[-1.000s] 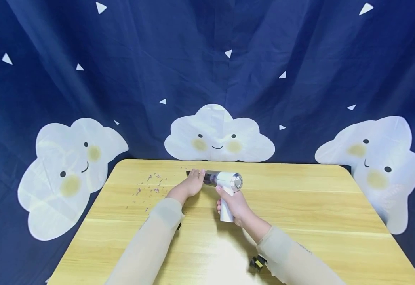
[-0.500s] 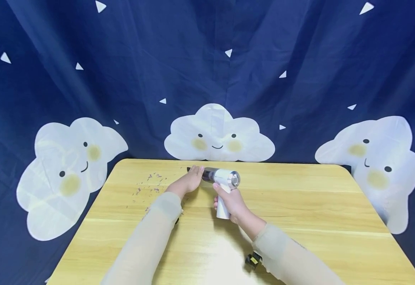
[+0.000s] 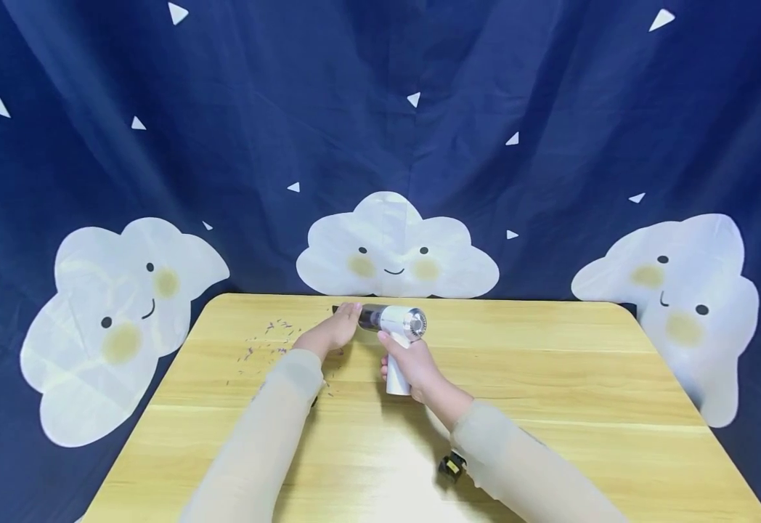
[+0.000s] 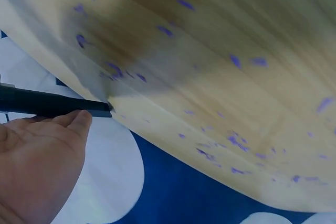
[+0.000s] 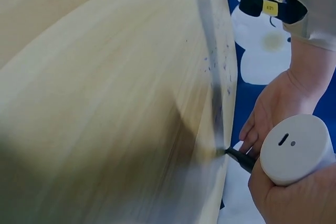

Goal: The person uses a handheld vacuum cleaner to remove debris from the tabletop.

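A white handheld vacuum cleaner (image 3: 391, 369) with a silver end and a smoky dust cup (image 3: 370, 317) lies across both hands, over the far part of the wooden table. My right hand (image 3: 417, 367) grips its upright handle; the white handle base (image 5: 294, 150) faces the right wrist camera. Around the black nozzle (image 4: 52, 102), my left hand (image 3: 331, 334) holds with its fingers, the thumb hidden. The nozzle's tip points left, right at the table surface near the back edge. Small purple scraps (image 4: 236, 142) lie scattered left of the nozzle.
The wooden table (image 3: 550, 378) ends at the back against a dark blue curtain (image 3: 256, 109) with white clouds and triangles. A black wrist camera (image 3: 451, 466) hangs below the right sleeve.
Both hands and the vacuum cleaner have shifted slightly left in the head view, which itself has turned a little. The grip of both hands stays the same.
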Tool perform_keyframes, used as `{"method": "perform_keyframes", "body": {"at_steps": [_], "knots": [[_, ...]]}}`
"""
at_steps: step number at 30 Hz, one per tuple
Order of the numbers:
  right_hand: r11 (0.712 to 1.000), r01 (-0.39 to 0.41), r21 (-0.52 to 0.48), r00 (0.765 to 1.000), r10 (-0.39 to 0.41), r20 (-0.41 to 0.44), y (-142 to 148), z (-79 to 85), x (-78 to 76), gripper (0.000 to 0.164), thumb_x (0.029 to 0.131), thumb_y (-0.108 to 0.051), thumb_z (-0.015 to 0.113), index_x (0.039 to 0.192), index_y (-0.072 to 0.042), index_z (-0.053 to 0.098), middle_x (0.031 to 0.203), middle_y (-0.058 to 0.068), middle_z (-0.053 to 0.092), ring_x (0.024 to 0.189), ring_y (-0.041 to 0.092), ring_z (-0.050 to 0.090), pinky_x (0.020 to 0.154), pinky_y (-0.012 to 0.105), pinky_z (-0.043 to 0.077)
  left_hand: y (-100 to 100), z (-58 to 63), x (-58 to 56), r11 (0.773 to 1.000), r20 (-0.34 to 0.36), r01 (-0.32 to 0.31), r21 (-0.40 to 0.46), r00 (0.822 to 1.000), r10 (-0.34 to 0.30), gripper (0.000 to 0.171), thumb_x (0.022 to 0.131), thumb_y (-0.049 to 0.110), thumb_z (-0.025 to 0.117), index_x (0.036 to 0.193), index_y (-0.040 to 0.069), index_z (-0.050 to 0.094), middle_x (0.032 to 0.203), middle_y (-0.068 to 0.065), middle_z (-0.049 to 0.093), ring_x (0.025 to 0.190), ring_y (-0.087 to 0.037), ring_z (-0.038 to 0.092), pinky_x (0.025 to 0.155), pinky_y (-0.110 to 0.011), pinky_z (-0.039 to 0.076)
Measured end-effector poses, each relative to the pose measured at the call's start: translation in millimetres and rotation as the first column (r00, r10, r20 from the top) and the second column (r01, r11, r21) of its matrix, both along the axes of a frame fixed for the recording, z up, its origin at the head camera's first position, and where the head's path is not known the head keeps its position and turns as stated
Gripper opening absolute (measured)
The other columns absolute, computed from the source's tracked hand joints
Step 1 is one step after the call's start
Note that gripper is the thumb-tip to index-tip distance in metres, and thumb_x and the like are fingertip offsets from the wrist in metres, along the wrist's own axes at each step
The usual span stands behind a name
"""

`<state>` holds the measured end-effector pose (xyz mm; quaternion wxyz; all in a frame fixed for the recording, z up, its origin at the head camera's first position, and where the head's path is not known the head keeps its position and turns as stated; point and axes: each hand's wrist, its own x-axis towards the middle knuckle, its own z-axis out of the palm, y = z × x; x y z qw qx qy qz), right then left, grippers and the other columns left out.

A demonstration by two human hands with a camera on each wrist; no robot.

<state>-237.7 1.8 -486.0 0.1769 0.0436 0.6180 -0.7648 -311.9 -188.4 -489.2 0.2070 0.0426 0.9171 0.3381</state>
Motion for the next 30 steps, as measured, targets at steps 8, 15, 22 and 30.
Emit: {"method": "perform_keyframes", "body": {"at_steps": [8, 15, 22, 30], "knots": [[0.999, -0.026, 0.039, 1.000, 0.026, -0.014, -12, 2.7, -7.2, 0.058, 0.095, -0.031, 0.070, 0.138, -0.001, 0.046, 0.074, 0.010, 0.059, 0.053, 0.013, 0.059, 0.053, 0.029, 0.057, -15, 3.0, -3.9, 1.000, 0.023, -0.017, 0.022, 1.000, 0.016, 0.074, 0.105, 0.056, 0.002, 0.162, 0.009, 0.008, 0.168, -0.012, -0.001, 0.153, -0.033, -0.001, 0.123, -0.050, 0.001], [0.995, -0.071, 0.066, 0.997, 0.072, -0.009, -8, 7.8, -14.4, 0.059, 0.096, -0.032, 0.069, 0.140, -0.003, 0.044, 0.076, 0.009, 0.060, 0.055, 0.014, 0.060, 0.055, 0.030, 0.057, -22, 13.9, -7.1, 1.000, 0.104, 0.010, 0.022, 0.994, -0.012, 0.074, 0.105, 0.058, 0.005, 0.162, 0.011, 0.007, 0.168, -0.013, 0.003, 0.153, -0.034, 0.000, 0.123, -0.051, 0.003], [0.988, -0.128, 0.082, 0.991, 0.125, 0.040, -1, 17.2, -22.3, 0.057, 0.097, -0.032, 0.068, 0.139, -0.003, 0.043, 0.074, 0.008, 0.061, 0.057, 0.015, 0.060, 0.055, 0.029, 0.057, -26, 28.9, -6.9, 0.999, 0.267, -0.007, 0.041, 0.964, -0.004, 0.076, 0.104, 0.062, 0.010, 0.162, 0.013, 0.016, 0.165, -0.020, 0.014, 0.151, -0.041, 0.010, 0.121, -0.058, 0.010], [0.983, -0.159, 0.096, 0.987, 0.156, 0.042, 3, 24.4, -25.3, 0.053, 0.097, -0.033, 0.068, 0.134, -0.004, 0.044, 0.073, 0.010, 0.061, 0.054, 0.014, 0.060, 0.053, 0.029, 0.057, -27, 39.2, -3.9, 0.999, 0.331, -0.049, -0.023, 0.942, 0.054, 0.086, 0.100, 0.070, 0.012, 0.161, 0.010, 0.018, 0.163, -0.024, 0.017, 0.149, -0.045, 0.014, 0.120, -0.061, 0.012]]}}
